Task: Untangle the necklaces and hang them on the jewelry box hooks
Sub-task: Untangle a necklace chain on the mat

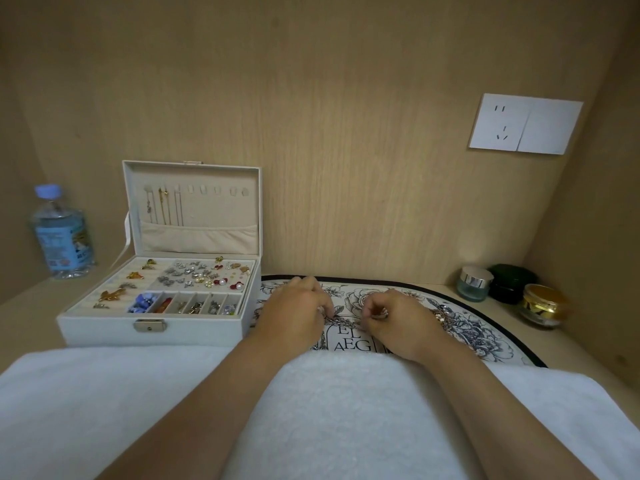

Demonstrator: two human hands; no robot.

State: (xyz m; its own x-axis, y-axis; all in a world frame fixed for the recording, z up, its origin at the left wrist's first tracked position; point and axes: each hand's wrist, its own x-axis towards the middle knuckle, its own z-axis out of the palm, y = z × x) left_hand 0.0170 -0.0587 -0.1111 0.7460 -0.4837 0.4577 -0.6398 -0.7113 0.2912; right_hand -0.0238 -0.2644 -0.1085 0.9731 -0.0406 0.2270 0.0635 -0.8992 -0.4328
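Both hands pinch a fine metal chain [341, 321] just right of the jewelry box [104, 329].
The left hand [298, 310] and right hand [398, 323], fingers curled, each grip one end of the thin links over a rounded, flower-printed mat [485, 327] beside the box. A knotted heap of necklaces [441, 317] lies farther right of the box. The box is white, rectangular and smooth-walled; in its upright, fabric-lined lid, three slim hung chains [166, 206] dangle from the leftmost small hooks [204, 190].
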